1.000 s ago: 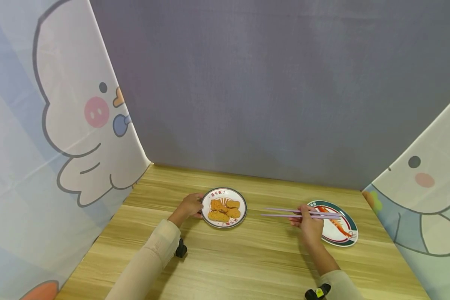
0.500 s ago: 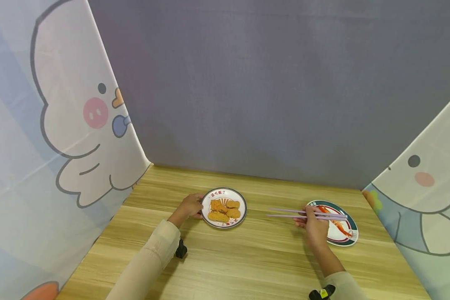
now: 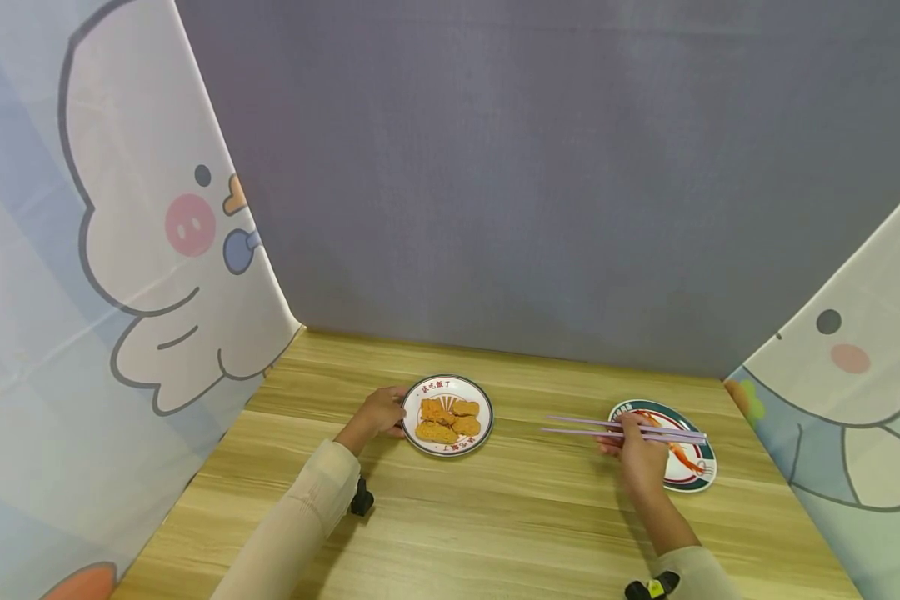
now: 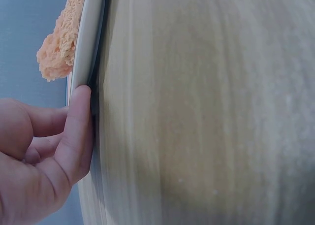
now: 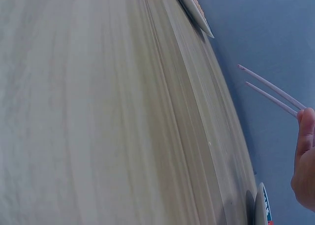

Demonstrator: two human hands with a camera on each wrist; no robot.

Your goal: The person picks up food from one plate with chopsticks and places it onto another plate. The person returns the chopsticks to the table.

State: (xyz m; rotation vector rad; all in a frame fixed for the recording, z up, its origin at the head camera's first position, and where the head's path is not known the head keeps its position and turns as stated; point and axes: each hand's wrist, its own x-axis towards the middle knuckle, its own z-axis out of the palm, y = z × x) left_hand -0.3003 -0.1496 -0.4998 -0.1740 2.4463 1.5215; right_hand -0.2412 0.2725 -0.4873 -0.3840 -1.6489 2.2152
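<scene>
My left hand (image 3: 378,410) grips the left rim of a round white plate (image 3: 461,388) bearing several pieces of fried chicken (image 3: 437,433). In the left wrist view, that hand's fingertips meet the edge of the plate (image 4: 87,43). My right hand (image 3: 641,458) holds a pair of pale purple chopsticks (image 3: 577,432), their tips pointing left and slightly apart. Nothing sits between the tips. Below and behind this hand lies an oval plate (image 3: 675,483) with a green band, carrying an orange shrimp (image 3: 687,460); hand and chopsticks partly cover both.
The wooden table (image 3: 480,533) carries both plates, with a stretch of bare wood between them. A grey cloth wall (image 3: 480,183) rises behind the table's far edge. Printed cartoon cloths (image 3: 157,250) close off the left and right sides.
My right hand has moved rightward with the chopsticks, drawing their tips farther from the fried chicken plate. The left hand and both plates stay put.
</scene>
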